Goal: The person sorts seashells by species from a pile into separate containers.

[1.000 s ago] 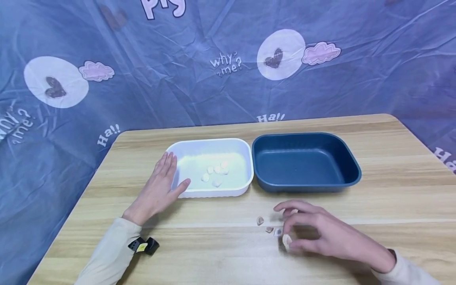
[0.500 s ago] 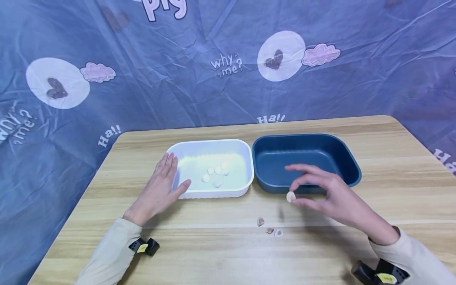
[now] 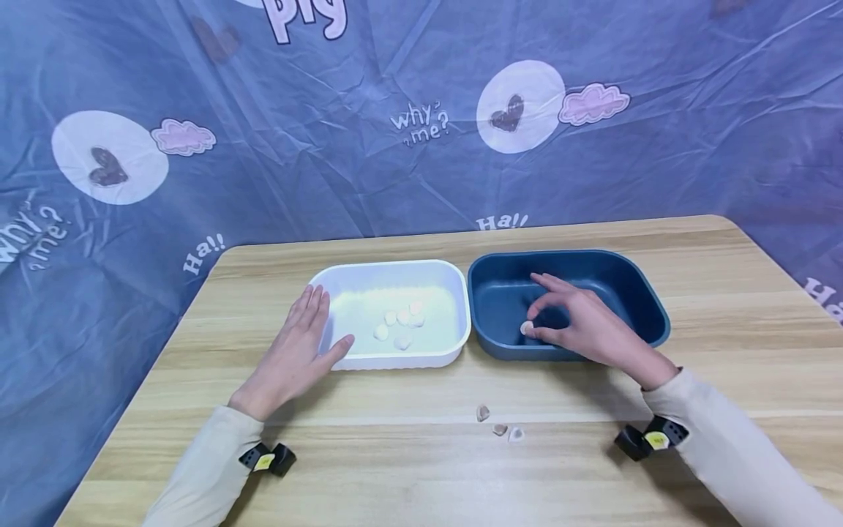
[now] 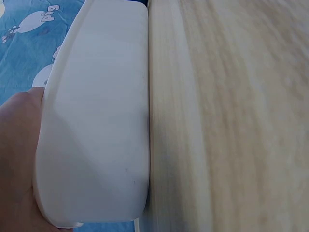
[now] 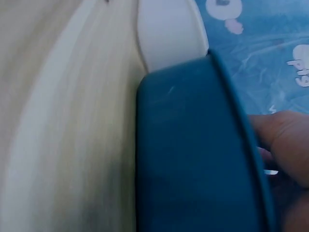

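Over the near part of the dark blue tray (image 3: 632,282), my right hand (image 3: 579,322) pinches a small pale seashell (image 3: 526,328) between thumb and index finger. In the right wrist view the tray's wall (image 5: 193,154) hides most of that hand's fingers. My left hand (image 3: 290,351) rests with straight fingers at the left rim of the white tray (image 3: 395,360). Several pale shells (image 3: 403,318) lie inside the white tray. On the table in front of the trays are a brownish shell (image 3: 483,413), another small brown shell (image 3: 500,430) and a greyish-white shell (image 3: 516,434).
Both trays stand side by side on a wooden table (image 3: 382,468). A blue printed cloth (image 3: 342,161) hangs behind the table. Each sleeve carries a small black wrist camera, one at the left wrist (image 3: 268,460) and one at the right wrist (image 3: 652,438).
My right hand has lifted the pale shell from the table and carried it forward over the blue tray. My left hand has stayed at the white tray's rim.
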